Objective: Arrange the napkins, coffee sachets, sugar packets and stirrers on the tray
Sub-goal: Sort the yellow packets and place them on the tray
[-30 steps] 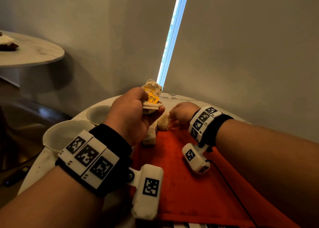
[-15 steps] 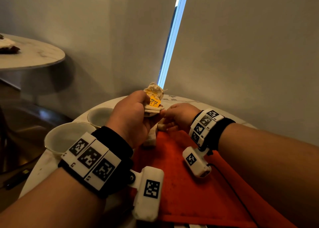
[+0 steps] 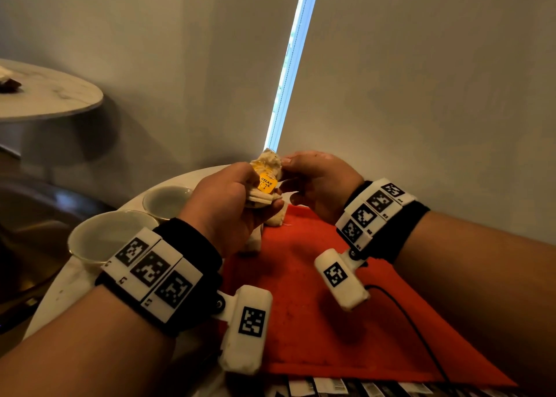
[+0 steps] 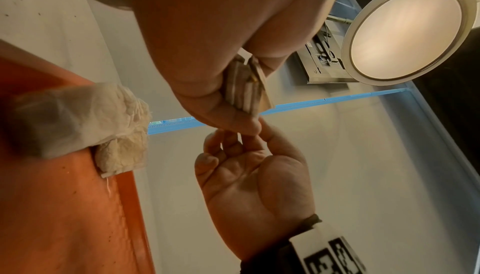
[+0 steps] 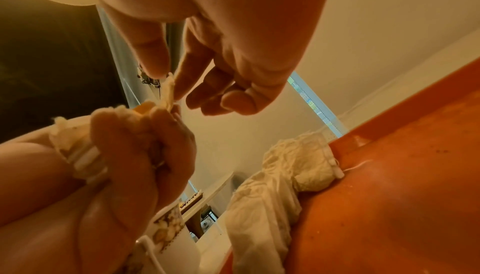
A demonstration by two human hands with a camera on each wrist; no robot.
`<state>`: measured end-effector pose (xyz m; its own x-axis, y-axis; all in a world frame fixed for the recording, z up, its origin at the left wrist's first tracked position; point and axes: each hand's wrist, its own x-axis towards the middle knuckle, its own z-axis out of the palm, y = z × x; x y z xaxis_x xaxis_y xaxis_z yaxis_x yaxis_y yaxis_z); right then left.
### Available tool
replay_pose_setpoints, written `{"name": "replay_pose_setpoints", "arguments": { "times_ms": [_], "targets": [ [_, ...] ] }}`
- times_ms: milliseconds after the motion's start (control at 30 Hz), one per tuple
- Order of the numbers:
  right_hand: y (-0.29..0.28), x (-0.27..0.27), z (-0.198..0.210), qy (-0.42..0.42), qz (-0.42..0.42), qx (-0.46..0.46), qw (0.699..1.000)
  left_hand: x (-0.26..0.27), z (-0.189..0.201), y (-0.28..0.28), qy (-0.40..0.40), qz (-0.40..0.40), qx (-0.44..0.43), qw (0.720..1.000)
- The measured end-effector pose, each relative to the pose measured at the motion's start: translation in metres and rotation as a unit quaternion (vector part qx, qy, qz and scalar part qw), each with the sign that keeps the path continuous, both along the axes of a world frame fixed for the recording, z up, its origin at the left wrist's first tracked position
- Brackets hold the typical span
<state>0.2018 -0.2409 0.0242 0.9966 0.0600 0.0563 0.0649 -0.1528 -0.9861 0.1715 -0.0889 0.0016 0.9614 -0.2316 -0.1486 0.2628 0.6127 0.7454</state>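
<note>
My left hand [image 3: 240, 192] grips a bundle of cream sachets [image 3: 268, 168] with a yellow tag [image 3: 267, 184], above the far left corner of the orange tray [image 3: 316, 276]. My right hand [image 3: 288, 174] pinches the top of one sachet [image 5: 168, 91] in that bundle between thumb and forefinger; its other fingers are loosely curled. Two more cream sachets [image 3: 275, 219] lie on the tray's far left corner, also seen as sachets [image 4: 78, 114] in the left wrist view. The left wrist view shows the bundle [image 4: 246, 87] edge-on in my left hand [image 4: 207, 52].
Two white cups [image 3: 105, 237] [image 3: 167, 198] stand on the round marble table left of the tray. Barcode-printed packets [image 3: 331, 387] line the near edge. A black cable [image 3: 421, 336] crosses the tray from my right wrist. A second round table [image 3: 45, 95] stands far left.
My right hand has risen from the tray's far edge to the bundle and now pinches a sachet at its top. My left hand has kept its hold on the bundle.
</note>
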Motion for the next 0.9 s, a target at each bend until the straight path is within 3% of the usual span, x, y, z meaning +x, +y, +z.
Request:
{"name": "replay_pose_setpoints", "arguments": {
  "times_ms": [267,633,900],
  "targets": [
    [-0.0046,-0.0024,-0.0023,-0.022,-0.021,0.026,0.999,-0.0028,0.0016,-0.0023,0.007,0.009,0.016,1.000],
    [-0.0039,-0.0040,-0.0007,0.019,-0.003,0.055,0.998,-0.0004,0.0005,-0.0019,0.006,0.008,0.017,1.000],
    [-0.0041,-0.0030,0.0034,0.010,-0.053,0.063,0.997,0.0000,0.0006,-0.0020,0.018,0.011,0.017,1.000]
  ]
}}
